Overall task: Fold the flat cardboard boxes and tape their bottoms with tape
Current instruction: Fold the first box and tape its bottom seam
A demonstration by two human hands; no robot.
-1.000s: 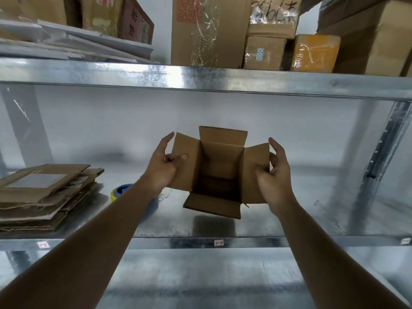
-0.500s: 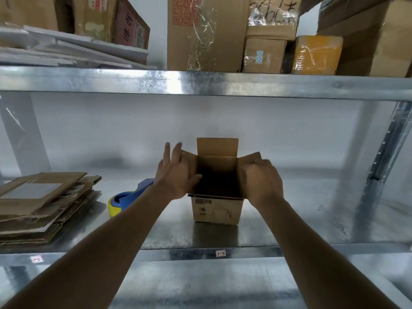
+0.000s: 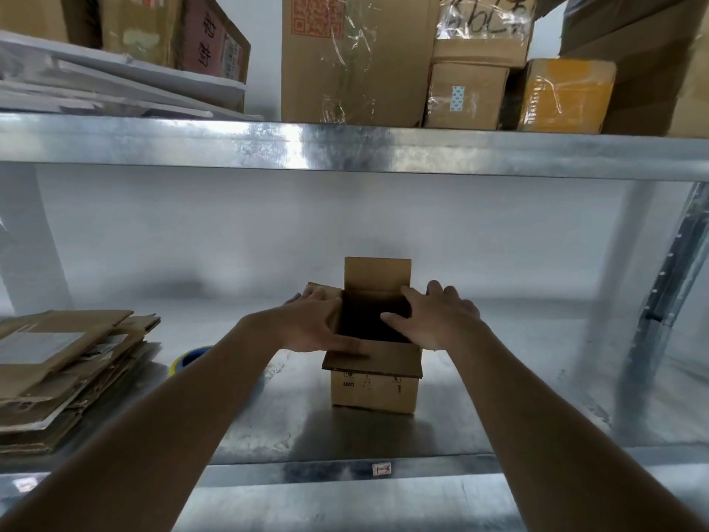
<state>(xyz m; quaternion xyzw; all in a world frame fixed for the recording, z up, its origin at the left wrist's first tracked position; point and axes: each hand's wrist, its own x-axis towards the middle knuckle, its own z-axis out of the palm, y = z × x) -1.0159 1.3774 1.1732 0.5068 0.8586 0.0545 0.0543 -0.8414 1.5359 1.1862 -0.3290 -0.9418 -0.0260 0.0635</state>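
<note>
A: The cardboard box [image 3: 374, 389] is standing upright on the metal shelf [image 3: 383, 435], near the front edge, with its open side facing up. Nearest the camera, the front flap [image 3: 372, 360] is folding outward over the front wall.

B: And the hands?

A: The left hand [image 3: 310, 326] is lying flat over the left side flap, fingers straight and spread, thumb reaching onto the front flap. The right hand [image 3: 437, 320] is doing the same on the right side, fingers straight, thumb pointing into the dark opening. Neither grip is closing on anything; both are pressing rather than pinching.

B: How is it likely handling?

A: Judging by its looks, the box is light and empty, stiff along the walls but bending easily at the creases. Being that light, it is probably sliding readily on the smooth metal, so pressing hard on one side is risking a tip. The walls below the flaps are looking like the safest place to take hold, one palm on each side.

B: Anything further back?

A: The rear flap [image 3: 378, 274] is standing straight up behind the opening. To the left, a tape roll [image 3: 188, 359] is peeking out beside the left forearm, and a stack of flat cardboard [image 3: 65, 362] is waiting at the left end of the shelf. Above, on the upper shelf [image 3: 345, 147], taped parcels [image 3: 353, 59] are sitting in a row.
</note>
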